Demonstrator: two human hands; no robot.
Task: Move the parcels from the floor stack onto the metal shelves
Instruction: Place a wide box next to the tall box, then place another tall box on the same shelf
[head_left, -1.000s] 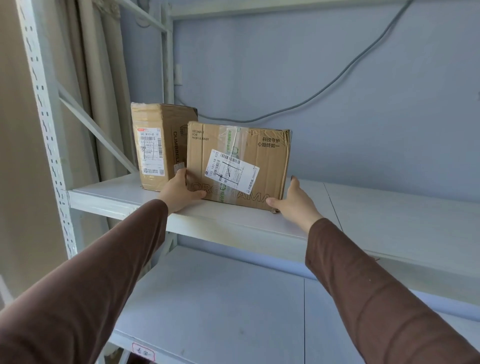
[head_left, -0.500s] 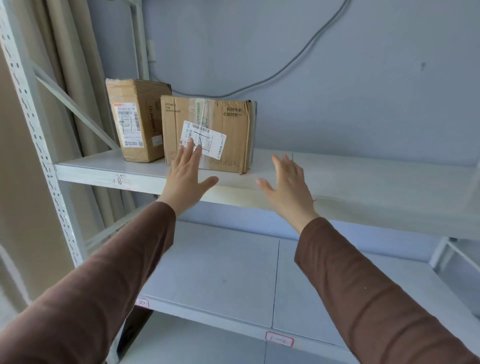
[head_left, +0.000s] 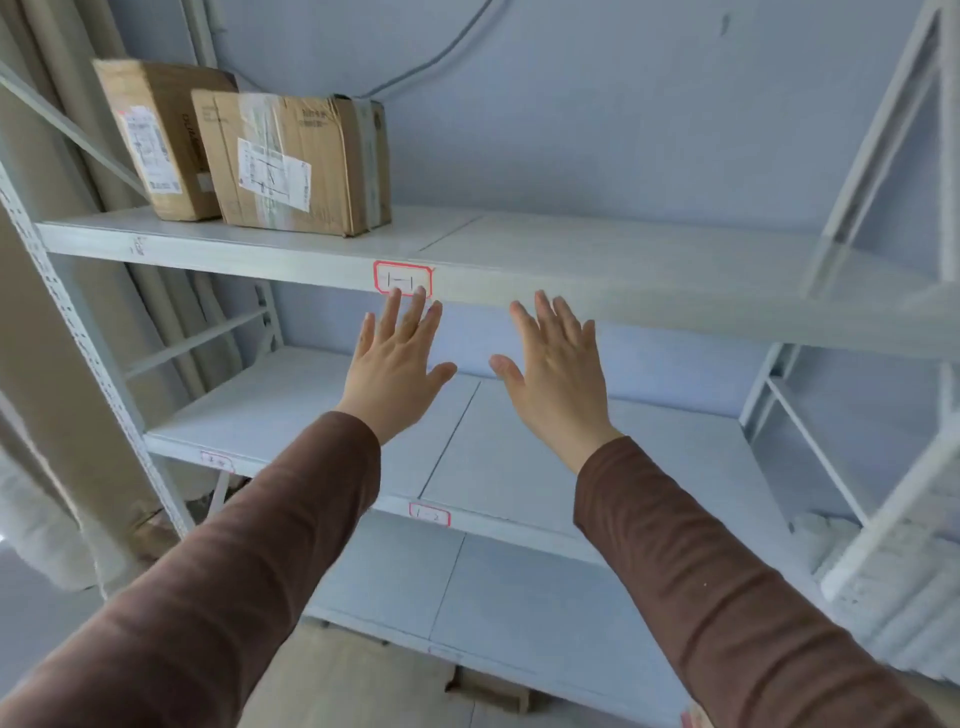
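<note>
Neither of my hands has anything in it. My left hand (head_left: 397, 364) is flat and spread, palm away from me, its fingertips (head_left: 415, 299) just overlapping the red-edged label (head_left: 402, 278) on the front lip of the upper shelf (head_left: 649, 260) (whether they touch it, I cannot tell). My right hand (head_left: 558, 371) is spread just as wide beside it, thumb turned inward, hanging in front of the gap under that shelf.

Both palms sit well apart from the two parcels. The wider parcel (head_left: 296, 163) stands upright at the left end of the upper shelf, its printed label facing me, pressed close beside the taller parcel (head_left: 163, 135) by the corner post. I judge they are packed to the left and set back from the lip so the rest of the board stays free for more.

The middle shelf (head_left: 545, 457) and the lowest one are bare. The floor stack is out of my view, so I'd reckon the next reach is downward for another box.
</note>
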